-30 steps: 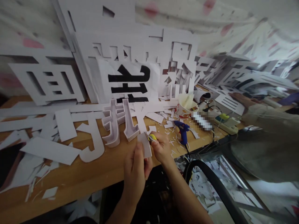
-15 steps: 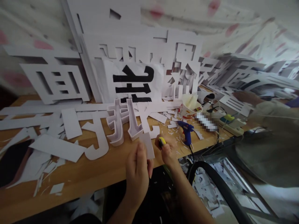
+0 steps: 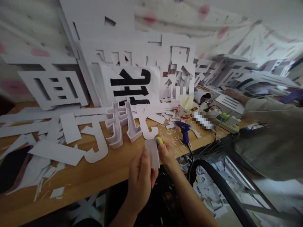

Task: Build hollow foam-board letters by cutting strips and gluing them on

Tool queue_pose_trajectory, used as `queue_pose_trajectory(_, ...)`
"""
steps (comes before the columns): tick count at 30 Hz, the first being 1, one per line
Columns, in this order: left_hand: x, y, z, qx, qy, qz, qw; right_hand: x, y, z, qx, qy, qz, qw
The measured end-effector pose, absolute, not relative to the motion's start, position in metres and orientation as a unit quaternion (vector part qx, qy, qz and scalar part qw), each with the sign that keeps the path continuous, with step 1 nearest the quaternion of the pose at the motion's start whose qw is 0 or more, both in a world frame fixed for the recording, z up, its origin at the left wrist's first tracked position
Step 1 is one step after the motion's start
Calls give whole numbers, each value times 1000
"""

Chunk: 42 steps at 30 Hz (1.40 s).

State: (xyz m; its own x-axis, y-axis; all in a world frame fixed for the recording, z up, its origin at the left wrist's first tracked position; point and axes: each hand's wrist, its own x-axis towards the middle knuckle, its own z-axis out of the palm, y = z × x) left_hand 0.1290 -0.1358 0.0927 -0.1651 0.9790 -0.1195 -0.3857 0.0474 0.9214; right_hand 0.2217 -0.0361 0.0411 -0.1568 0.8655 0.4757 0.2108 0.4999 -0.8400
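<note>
My left hand [image 3: 141,176] is closed on a small flat white piece [image 3: 152,153] above the table's front edge. In my right hand [image 3: 167,152] is a yellow-and-black tool [image 3: 159,140], its tip too small to make out, held against the right edge of the white piece. Just beyond my hands, white built-up character parts [image 3: 115,127] stand on the wooden table [image 3: 94,175]. A flat hooked white cutout [image 3: 100,138] lies to their left.
A blue glue gun [image 3: 184,130] and a paper tub [image 3: 186,108] are at right, near cables and a power strip [image 3: 227,124]. Another person's arm [image 3: 236,95] reaches in at far right. White sheets [image 3: 90,28] lean behind; a black curved bar [image 3: 220,186] stands below right.
My right hand has moved left, bringing the yellow tool from beside the white piece up to its edge. The whole view has shifted slightly.
</note>
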Motion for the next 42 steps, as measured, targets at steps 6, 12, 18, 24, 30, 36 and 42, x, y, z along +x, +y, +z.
queue_pose_trajectory(6,132,-133,86,318,486,628,517,227,-26,34,-412,-654,335,539)
queue_pose_trajectory(12,128,-116,80,330,505,639,477,232,-50,39,-369,-681,351,526)
queue_pose_trajectory(18,137,-120,82,325,506,611,515,229,-44,40,-366,-694,323,529)
queue_pose_trajectory(24,146,-125,78,313,523,606,511,234,-26,24,-418,-659,297,551)
queue_pose_trajectory(30,135,-109,88,275,553,642,454,238,-41,24,-361,-715,284,526)
queue_pose_trajectory(36,129,-103,84,259,543,641,476,236,-50,29,-339,-741,274,511)
queue_pose_trajectory(42,136,-112,85,286,536,630,483,241,-43,27,-355,-734,283,504)
